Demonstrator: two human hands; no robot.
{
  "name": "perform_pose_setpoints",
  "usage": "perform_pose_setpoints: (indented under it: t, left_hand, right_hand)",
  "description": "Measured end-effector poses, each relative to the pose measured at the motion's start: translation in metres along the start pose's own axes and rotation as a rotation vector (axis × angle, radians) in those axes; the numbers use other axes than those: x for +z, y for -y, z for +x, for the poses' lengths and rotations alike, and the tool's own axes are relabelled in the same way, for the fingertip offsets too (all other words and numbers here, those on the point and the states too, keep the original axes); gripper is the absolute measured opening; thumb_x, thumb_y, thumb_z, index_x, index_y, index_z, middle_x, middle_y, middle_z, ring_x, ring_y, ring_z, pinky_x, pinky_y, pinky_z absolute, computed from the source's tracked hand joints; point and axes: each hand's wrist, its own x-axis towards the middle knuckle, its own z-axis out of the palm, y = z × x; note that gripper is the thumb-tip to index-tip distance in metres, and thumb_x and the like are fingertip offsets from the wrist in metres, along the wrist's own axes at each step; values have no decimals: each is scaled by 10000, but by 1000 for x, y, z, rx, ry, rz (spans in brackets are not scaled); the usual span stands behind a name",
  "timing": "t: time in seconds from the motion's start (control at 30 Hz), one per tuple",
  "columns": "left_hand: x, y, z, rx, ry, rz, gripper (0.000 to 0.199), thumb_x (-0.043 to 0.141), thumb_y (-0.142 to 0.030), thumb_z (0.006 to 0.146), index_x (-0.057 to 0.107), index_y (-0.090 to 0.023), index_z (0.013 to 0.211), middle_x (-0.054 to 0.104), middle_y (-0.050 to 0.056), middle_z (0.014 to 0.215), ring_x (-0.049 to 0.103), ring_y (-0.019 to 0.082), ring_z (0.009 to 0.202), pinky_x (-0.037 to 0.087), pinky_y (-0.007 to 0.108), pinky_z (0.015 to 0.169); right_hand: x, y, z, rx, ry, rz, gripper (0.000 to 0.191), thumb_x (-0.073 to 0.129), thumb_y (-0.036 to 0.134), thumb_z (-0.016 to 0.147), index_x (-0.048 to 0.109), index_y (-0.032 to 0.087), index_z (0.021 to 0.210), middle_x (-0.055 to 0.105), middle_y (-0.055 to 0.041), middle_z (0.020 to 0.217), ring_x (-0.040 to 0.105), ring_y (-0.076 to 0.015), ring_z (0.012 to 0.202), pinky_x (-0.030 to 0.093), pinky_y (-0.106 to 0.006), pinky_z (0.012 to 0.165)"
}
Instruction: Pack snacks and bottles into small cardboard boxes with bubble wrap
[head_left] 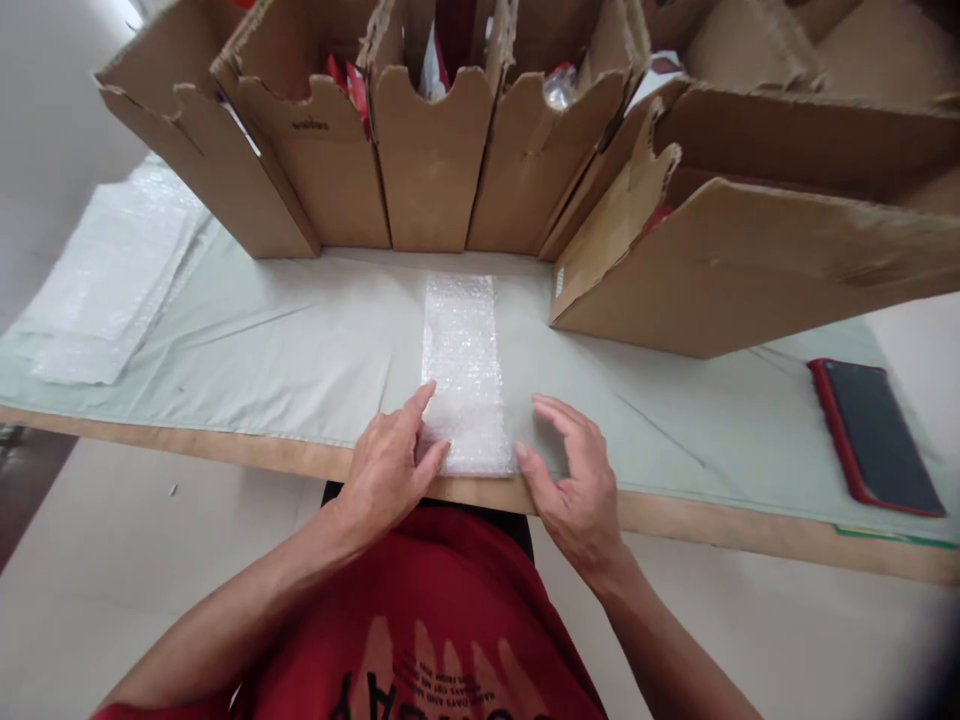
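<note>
The bubble-wrap piece [463, 345] lies flat at the middle of the bench's [675, 512] near edge, its long axis running away from the body. The left hand [390, 465] is nearer, spread fingers touching the left long side; the right hand [574, 490], fingers curved apart and empty, is just beside the right.

"What's lying at the right end of the table [225, 452]?"
"A phone [885, 440] in a red case [832, 430], screen dark, on that pale green cloth [660, 390]."
"And along the far side?"
"Open cardboard bins [431, 170] in a row, a red packet [356, 92] in the second from left. The box [750, 270] at right stands nearer, angled."
</note>
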Motion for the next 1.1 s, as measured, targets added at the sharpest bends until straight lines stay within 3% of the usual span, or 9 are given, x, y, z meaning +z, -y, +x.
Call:
perform_pose_setpoints:
  t: [0.17,0.37,0.5,0.63,0.77,0.87,0.93,1.03,1.1]
  left_hand:
    - [7,4,-1,-48,-48,-90,621,623,-327,908,477,-252,1507,634,-13,771,564,194,719,477,339,750]
    - [8,9,-3,25,-76,17,601,599,-308,932,446,-244,1510,672,8,809,601,211,740,501,373,761]
    - [8,11,-4,118,-133,68,650,626,-298,951,375,-278,1550,687,38,942,631,216,796,535,381,778]
    - [3,12,-12,293,-261,57,683,701,-324,925,402,-296,1538,572,155,1385,591,318,1231,531,481,989]
    - [-4,10,-15,472,-133,3,450,653,-166,935,568,-266,1365,709,103,1171,641,283,1140,514,470,981]
    - [-3,7,-7,403,-143,-64,306,563,-115,969,637,-238,1240,739,43,893,681,209,850,532,385,809]
    - [0,6,0,254,-150,-96,238,562,-188,988,666,-232,1197,755,44,900,687,196,791,540,352,741]
    - [4,6,11,96,-145,-109,251,562,-263,990,677,-230,1210,763,53,955,704,197,818,557,327,722]
    - [7,8,16,109,-170,-68,265,553,-252,989,671,-227,1225,740,50,932,697,199,845,563,328,756]
  right_hand:
    - [-10,-2,-8,-135,29,-3,225,588,167,991,606,224,1208,668,-135,1260,635,-305,1188,509,-488,969]
    - [1,5,-8,-276,126,-17,299,600,144,954,603,200,1247,661,-145,1324,593,-318,1272,484,-503,996]
    - [5,6,-4,-334,244,-82,275,589,136,961,650,197,1222,683,-124,1328,582,-319,1302,480,-512,1006]
    - [4,6,5,-330,219,-27,273,545,65,975,688,209,1158,736,-95,1224,662,-272,1170,518,-465,933]
    - [4,8,18,-252,270,178,253,527,100,1014,683,204,1182,768,-68,1079,713,-220,971,560,-396,839]
    - [4,7,30,-122,310,267,208,536,165,1039,695,213,1165,770,-45,1011,720,-191,886,577,-338,793]
    - [4,4,35,-77,229,232,195,569,189,1030,686,213,1185,756,-61,1078,720,-204,961,576,-345,848]
    - [2,0,36,-164,49,84,243,618,153,992,660,218,1222,722,-89,1160,691,-241,1055,541,-394,904]
    - [3,-2,34,-272,66,2,254,627,123,975,654,216,1210,718,-93,1164,677,-253,1063,512,-412,900]
